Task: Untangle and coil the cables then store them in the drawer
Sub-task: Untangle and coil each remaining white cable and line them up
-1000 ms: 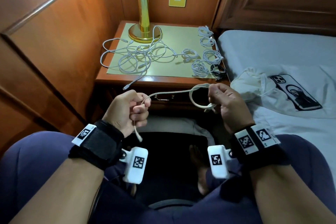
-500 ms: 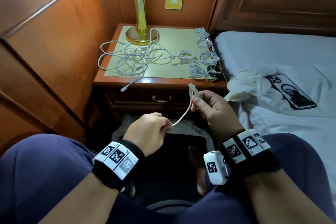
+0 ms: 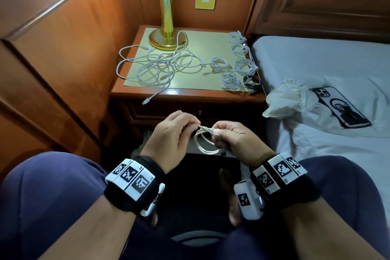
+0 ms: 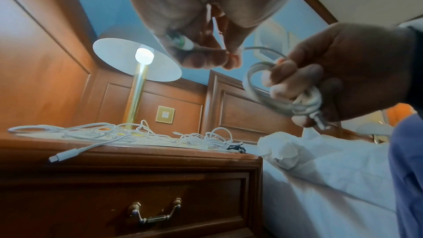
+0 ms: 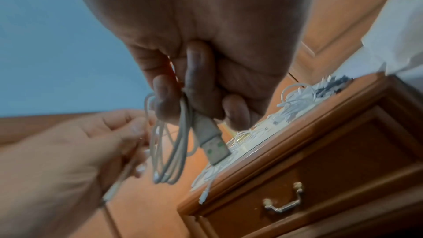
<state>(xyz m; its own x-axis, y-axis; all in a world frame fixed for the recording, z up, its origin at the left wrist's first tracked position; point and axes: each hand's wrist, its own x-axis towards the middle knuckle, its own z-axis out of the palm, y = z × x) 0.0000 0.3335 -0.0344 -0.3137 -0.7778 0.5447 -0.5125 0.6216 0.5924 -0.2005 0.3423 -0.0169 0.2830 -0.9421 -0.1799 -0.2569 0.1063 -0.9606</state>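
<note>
At lower centre of the head view, above the person's lap, a cream USB cable [image 3: 205, 140] hangs in a few loose loops between two hands. The right hand [image 3: 236, 140] has its grip curled round the gathered loops, with the flat USB-A plug [image 5: 211, 140] sticking out below the fingers; the left hand [image 3: 173, 133] pinches the free end of the same cable and holds it against the coil. The step in hand looks like finishing this one coil, and the next move probably calls for tucking or wrapping that tail so that the loops hold. In the upper middle of the frame, on the bedside table [image 3: 185, 94], a tangle of white cables [image 3: 156, 65] sprawls by the brass lamp base [image 3: 166, 38], while several coiled cables [image 3: 238, 63] sit at the table's right edge. The drawer [image 4: 128, 204] below is closed, so storing appears some way off. A phone [image 3: 339, 106] lies on the bed [image 3: 316, 59].
</note>
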